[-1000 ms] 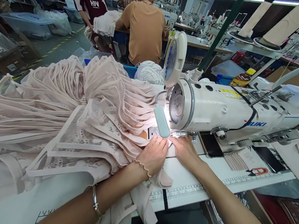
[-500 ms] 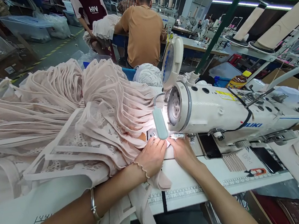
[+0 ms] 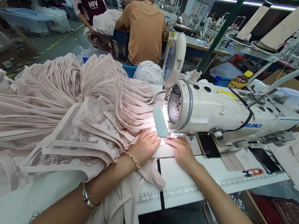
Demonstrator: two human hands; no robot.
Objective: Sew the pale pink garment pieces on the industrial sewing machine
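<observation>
My left hand (image 3: pixel 145 147) lies flat with fingers stretched over pale pink fabric (image 3: pixel 125 128), just left of the needle area. My right hand (image 3: pixel 183 153) is closed, its fingertips pinching the fabric edge at the front of the needle area. The white sewing machine (image 3: pixel 206 106) stands to the right, its end cover hinged up. A small pale green lamp (image 3: pixel 160 121) hides the needle and part of the sewing spot. A big heap of lace-trimmed pink garments (image 3: pixel 60 83) spreads left, with straps hanging over the table's front edge.
On the table (image 3: pixel 180 181) lie a dark phone (image 3: pixel 208 144), orange-handled thread snips (image 3: pixel 253 172) and another dark flat object (image 3: pixel 264 159). Thread cones (image 3: pixel 253 23) stand at the upper right. Two people, one in a brown shirt (image 3: pixel 144 31), are beyond the table.
My left hand has slid left, away from my right hand, and its fingers lie flatter. My right hand stays near the needle area. The view has shifted slightly.
</observation>
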